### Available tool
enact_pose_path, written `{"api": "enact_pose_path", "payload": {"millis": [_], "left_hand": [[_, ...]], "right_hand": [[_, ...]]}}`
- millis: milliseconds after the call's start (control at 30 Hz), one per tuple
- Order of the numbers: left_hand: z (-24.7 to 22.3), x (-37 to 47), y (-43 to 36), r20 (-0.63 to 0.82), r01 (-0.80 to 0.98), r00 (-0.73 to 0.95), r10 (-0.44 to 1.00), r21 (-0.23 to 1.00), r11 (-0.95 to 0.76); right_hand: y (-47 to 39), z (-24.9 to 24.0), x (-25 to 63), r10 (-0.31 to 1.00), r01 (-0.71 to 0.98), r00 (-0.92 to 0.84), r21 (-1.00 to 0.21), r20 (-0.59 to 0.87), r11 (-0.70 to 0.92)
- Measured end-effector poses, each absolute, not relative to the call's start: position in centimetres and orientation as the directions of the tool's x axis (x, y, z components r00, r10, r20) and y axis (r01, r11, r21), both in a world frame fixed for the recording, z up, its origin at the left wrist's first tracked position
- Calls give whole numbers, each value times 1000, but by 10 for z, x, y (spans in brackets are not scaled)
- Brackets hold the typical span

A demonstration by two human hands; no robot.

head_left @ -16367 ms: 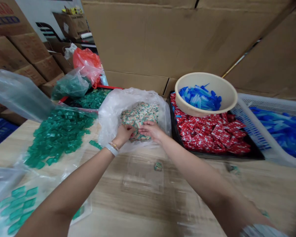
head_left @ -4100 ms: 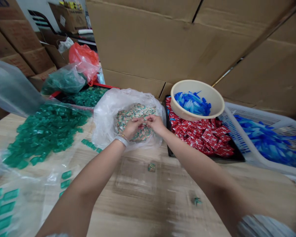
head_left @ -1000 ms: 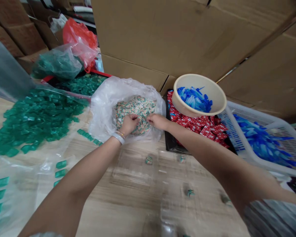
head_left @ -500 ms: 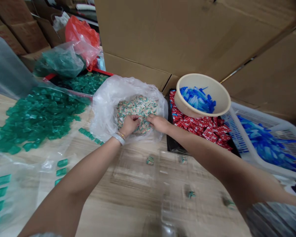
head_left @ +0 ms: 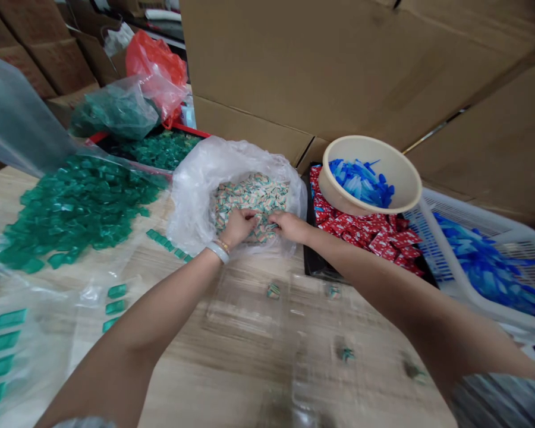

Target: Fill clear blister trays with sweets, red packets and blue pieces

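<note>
— Nearest you, what's on the table (head_left: pixel 249 380)?

— Clear plastic trays (head_left: pixel 245 303); I see one small packet (head_left: pixel 273 290) in one of them and a few more bits lying to its right, blurred. Most pockets look unfilled, so I judge the filling has only begun.

— And your hands?

— Both are in the white bag (head_left: pixel 196 196) of pale packets (head_left: pixel 254 193). My left hand (head_left: pixel 237 227) is curled, fingers pinching into the pile; my right hand (head_left: pixel 289 224) is half closed beside it. Whether either grips a packet, I cannot tell.

— Further out?

— Green pieces (head_left: pixel 75 208) heaped on the left, red sachets (head_left: pixel 374 235) in a black tray on the right, a cream bowl (head_left: pixel 405 190) of blue pieces on top of them, a white basket (head_left: pixel 472 297) beyond. Cardboard boxes (head_left: pixel 316 65) stand behind.
</note>
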State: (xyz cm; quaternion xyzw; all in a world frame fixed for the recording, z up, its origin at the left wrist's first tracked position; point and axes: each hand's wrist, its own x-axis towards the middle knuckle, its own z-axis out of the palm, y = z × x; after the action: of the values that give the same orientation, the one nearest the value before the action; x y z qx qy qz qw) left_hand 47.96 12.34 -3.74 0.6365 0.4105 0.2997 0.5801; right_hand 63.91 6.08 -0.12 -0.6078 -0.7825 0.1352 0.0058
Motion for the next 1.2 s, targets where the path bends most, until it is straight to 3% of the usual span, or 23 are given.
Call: {"api": "enact_pose_path", "payload": {"millis": [200, 300, 367, 467, 567, 667, 1200], "left_hand": [[-32, 491, 107, -293, 116, 578, 762, 953, 278], [-31, 493, 104, -320, 135, 584, 746, 944, 300], [-31, 490, 104, -294, 189, 605, 740, 956, 225], [-29, 482, 105, -161, 271, 700, 695, 961, -50], [-26, 476, 105, -27, 304, 768, 640, 895, -327], [-26, 475, 104, 18, 329, 803, 596, 819, -469], [-20, 472, 94, 64, 306, 867, 495, 714, -629]], "right_hand": [[58, -4, 640, 963, 955, -226, -227, -145, 190], [57, -5, 640, 970, 957, -199, -243, -138, 161], [57, -5, 641, 971, 948, -205, -272, -125, 165], [57, -6, 642, 971, 934, -218, -310, -101, 177], [57, -6, 640, 968, 920, -234, -343, -94, 189], [58, -7, 638, 968, 912, -235, -364, -83, 190], [58, -15, 641, 963, 870, -269, -433, -18, 235]]}}
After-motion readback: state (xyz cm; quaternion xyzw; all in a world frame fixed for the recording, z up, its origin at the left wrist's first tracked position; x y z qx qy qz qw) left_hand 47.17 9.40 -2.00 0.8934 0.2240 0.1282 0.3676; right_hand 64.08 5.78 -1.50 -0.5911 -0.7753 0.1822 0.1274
